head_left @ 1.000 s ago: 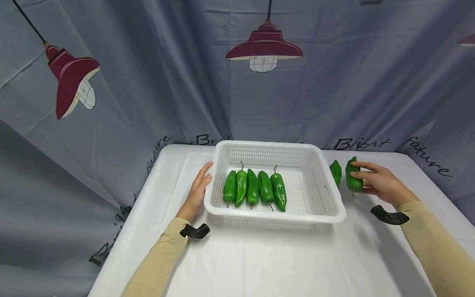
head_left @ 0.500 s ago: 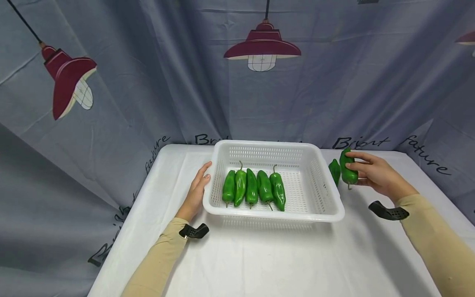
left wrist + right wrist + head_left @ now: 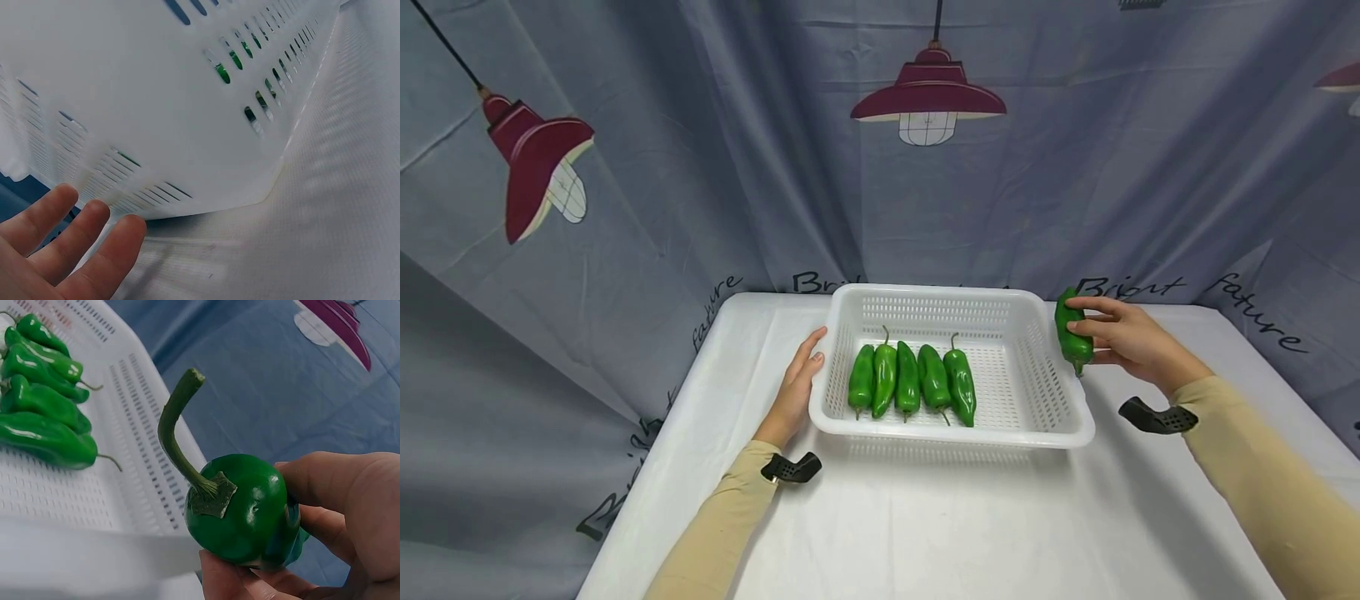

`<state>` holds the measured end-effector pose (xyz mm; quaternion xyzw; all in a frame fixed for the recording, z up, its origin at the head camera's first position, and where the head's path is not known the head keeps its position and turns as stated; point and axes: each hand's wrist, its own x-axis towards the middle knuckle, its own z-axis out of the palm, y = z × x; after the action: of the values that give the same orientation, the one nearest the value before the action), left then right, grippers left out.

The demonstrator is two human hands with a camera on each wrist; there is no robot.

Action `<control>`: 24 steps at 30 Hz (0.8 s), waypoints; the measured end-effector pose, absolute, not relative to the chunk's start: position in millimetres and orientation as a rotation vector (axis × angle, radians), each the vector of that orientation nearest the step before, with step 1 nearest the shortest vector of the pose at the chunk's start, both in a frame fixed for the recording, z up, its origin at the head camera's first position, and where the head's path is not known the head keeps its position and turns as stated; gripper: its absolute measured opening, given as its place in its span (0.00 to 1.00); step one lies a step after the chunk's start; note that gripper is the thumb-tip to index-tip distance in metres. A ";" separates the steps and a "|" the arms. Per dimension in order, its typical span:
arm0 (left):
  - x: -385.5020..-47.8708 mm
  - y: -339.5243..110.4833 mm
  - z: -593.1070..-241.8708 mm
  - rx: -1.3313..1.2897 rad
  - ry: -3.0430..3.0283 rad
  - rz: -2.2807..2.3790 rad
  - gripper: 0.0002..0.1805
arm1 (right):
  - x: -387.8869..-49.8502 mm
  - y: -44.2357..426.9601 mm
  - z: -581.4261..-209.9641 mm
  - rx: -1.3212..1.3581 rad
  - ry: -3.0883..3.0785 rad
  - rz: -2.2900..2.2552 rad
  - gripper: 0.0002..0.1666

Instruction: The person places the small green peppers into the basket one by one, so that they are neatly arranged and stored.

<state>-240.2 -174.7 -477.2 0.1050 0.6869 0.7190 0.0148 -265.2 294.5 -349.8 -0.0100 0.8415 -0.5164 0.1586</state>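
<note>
In the head view, my right hand pinches a green pepper just outside the basket's right rim. The right wrist view shows this pepper stem end first, with its bent stem pointing up and fingers around its far side. A white perforated basket holds several green peppers lying side by side in its left half. My left hand rests against the basket's left side, fingers extended; in the left wrist view its fingertips are beside the basket wall.
A white cloth covers the table under the basket. Behind it hangs a grey-blue curtain printed with red lamps and lettering. A sliver of green shows behind the held pepper in the right wrist view; what it belongs to is unclear.
My right hand has lifted the pepper and carried it left to the basket's right rim. The other pepper outside the basket is now hidden in the head view. My left hand stays put.
</note>
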 end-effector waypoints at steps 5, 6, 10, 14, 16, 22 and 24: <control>-239.5 -175.0 -477.1 0.332 2.134 2.242 0.30 | -267.1 280.4 -348.9 -0.052 2.399 -1.455 0.43; -239.4 -174.9 -476.8 0.333 2.135 2.242 0.30 | -267.0 277.9 -348.5 -0.056 2.400 -1.450 0.43; -238.9 -174.5 -475.4 0.336 2.131 2.242 0.30 | -266.1 268.2 -346.5 -0.075 2.398 -1.438 0.44; -238.6 -174.0 -473.7 0.334 2.126 2.241 0.30 | -266.3 259.4 -345.5 -0.090 2.393 -1.441 0.43; -238.6 -174.0 -473.3 0.329 2.127 2.239 0.30 | -267.1 255.4 -346.2 -0.095 2.389 -1.440 0.42; -238.2 -174.6 -474.5 0.326 2.130 2.230 0.30 | -269.5 243.8 -351.6 -0.113 2.380 -1.428 0.40; -238.2 -174.7 -474.9 0.328 2.128 2.229 0.30 | -270.1 239.9 -353.8 -0.120 2.374 -1.423 0.39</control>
<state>-238.2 -174.7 -474.9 0.1057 0.6865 0.7191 0.0211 -270.1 239.9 -353.8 -0.0427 0.8421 -0.5049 0.1844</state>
